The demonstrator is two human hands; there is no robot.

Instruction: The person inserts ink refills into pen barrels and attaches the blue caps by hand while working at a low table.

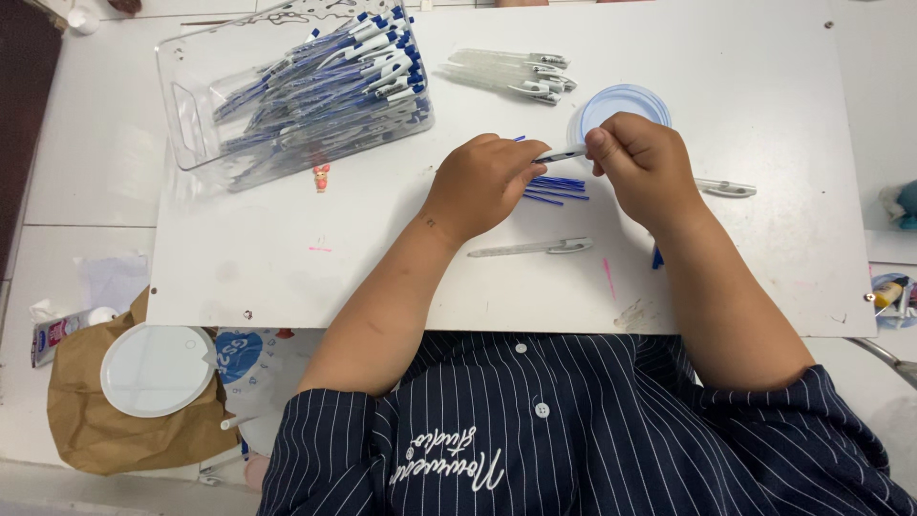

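Observation:
My left hand (pixel 485 182) and my right hand (pixel 638 158) meet over the middle of a white board (pixel 287 248), both pinching one clear pen barrel (pixel 564 153) held level between them. Just below the hands lies a small pile of thin blue refills (pixel 556 189). A clear pen barrel (pixel 531 248) lies on the board near my left wrist, and another clear barrel (pixel 726 188) lies to the right of my right hand. Behind my right hand sits a round clear blue-tinted lid (pixel 626 100).
A clear plastic bin (pixel 191 115) full of blue-and-white pens stands at the back left. Several clear barrels (pixel 511 72) lie at the back centre. A brown paper bag (pixel 95 430) with a white round lid (pixel 156 370) sits at the lower left, off the board.

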